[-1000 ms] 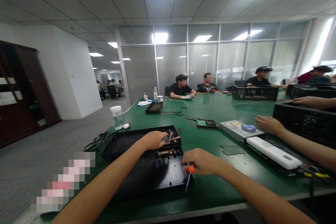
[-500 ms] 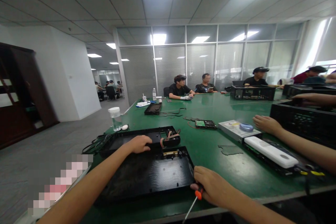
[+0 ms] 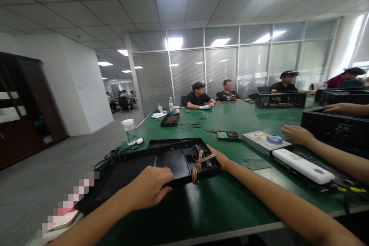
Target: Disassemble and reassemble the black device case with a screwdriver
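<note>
My left hand (image 3: 152, 186) is closed on the near rim of a black shallow casing (image 3: 170, 161). Striped ribbon cables (image 3: 199, 164) hang over the casing's right end, beside a rectangular opening. The casing is raised at a slant over the green table. Behind it shows the rim of a second black tray (image 3: 155, 143), mostly hidden. At the casing's far right corner is my right hand (image 3: 219, 157). Its fingers curl out of sight behind the corner, so what they grip is hidden. The screwdriver does not show.
A lidded clear jar (image 3: 129, 131) and a white mouse (image 3: 139, 141) stand at left. To the right lie a drive circuit board (image 3: 228, 135), a silver drive (image 3: 261, 141) and a white power strip (image 3: 302, 165). A co-worker's hand (image 3: 298, 134) rests near a black computer case (image 3: 337, 134).
The second tray has gone from the near side to behind the ribbon-cable casing. My left hand has moved nearer, onto that casing's rim. My right hand has moved away from me; its screwdriver is out of sight.
</note>
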Motion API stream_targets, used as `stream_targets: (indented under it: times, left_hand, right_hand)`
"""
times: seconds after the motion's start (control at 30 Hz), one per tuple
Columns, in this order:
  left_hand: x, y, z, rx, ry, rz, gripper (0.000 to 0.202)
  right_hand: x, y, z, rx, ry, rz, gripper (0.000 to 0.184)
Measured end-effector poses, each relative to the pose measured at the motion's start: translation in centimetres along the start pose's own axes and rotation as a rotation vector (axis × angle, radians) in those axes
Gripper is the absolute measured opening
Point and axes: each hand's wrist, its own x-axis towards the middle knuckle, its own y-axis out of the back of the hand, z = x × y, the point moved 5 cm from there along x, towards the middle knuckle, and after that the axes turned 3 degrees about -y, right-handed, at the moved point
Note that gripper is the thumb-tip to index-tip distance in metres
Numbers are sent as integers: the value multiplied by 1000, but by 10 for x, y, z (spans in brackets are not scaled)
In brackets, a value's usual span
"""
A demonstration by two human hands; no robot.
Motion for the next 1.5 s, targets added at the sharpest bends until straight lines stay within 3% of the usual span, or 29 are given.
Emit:
stream_targets:
  times: [0.13, 0.23, 0.33, 0.43, 0.5, 0.6, 0.67, 0.73, 0.83, 0.93, 1.13, 1.23, 1.33, 1.37, 1.5]
  left_hand:
    - [-15, -26, 16, -19, -4, -63, 5]
    - [-17, -45, 19, -24, -3, -103, 7]
    - [-12, -59, 12, -10, 16, -169, 11]
    - [2, -62, -10, -26, 63, -254, 29]
    - [17, -60, -32, -62, 76, -240, 41]
    - [46, -53, -73, -32, 71, 19, 38]
    - [62, -59, -102, 50, 123, 120, 47]
    - [75, -76, -122, 43, 115, 41, 49]
    - [84, -94, -136, 39, 121, -51, 30]
    - [83, -96, -138, 124, 183, -54, 20]
    - [74, -86, -126, 174, 151, -38, 33]
    - [75, -77, -113, 210, 14, 76, 41]
    - [79, -82, -99, 248, -164, 98, 11]
    - [80, -86, -97, 263, -198, 94, 5]
    - [81, -98, -91, 353, -260, 135, 14]
  right_hand:
    - [-18, 37, 42, -202, -43, 133, 68]
    - [-24, 63, 67, -266, -81, 233, 54]
    - [-23, 70, 79, -181, -193, 268, 38]
    - [-19, 53, 69, 0, -306, 144, 47]
    - [-15, 35, 49, 59, -311, 8, 51]
    - [-9, 17, 16, -29, -260, -115, 51]
    - [-7, 12, 0, -138, -234, -130, 49]
    - [-7, 11, -8, -219, -218, -131, 48]
    - [-9, 12, -9, -289, -223, -145, 50]
    - [-11, 14, -3, -358, -251, -168, 56]
    - [-15, 17, 9, -404, -295, -275, 60]
    - [-10, 21, 6, -382, -345, -187, 52]
    - [-3, 15, -1, -221, -381, -94, 49]
    - [-2, 10, -3, -142, -389, -102, 50]
    - [0, -9, -7, 13, -405, -153, 46]
